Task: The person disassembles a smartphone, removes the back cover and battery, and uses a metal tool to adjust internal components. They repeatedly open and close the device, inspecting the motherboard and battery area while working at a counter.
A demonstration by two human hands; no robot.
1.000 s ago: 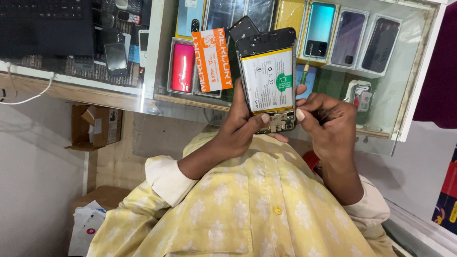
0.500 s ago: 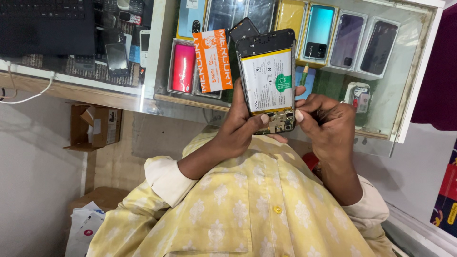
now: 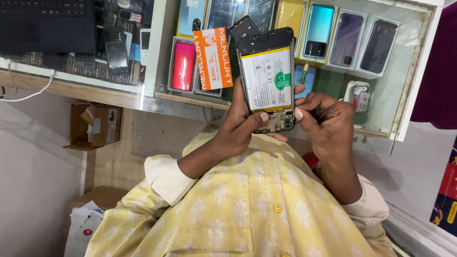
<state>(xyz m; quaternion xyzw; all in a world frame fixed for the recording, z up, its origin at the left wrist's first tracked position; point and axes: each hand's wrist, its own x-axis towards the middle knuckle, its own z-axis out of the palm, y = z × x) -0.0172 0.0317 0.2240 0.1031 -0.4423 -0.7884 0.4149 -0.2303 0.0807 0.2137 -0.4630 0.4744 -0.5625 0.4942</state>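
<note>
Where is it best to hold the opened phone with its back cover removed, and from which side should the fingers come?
Grip the opened phone by its long black frame edges, coming from behind, as the left hand does. The battery and the bare circuit board face outward, so probably best untouched.

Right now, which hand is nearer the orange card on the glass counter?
Left. The left hand grips the opened phone just below the orange card; the right hand is on the phone's far side.

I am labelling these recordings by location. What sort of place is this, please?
Probably a phone repair shop: a glass counter displays boxed phones, and the left hand and right hand hold an opened phone with its battery exposed.
</note>
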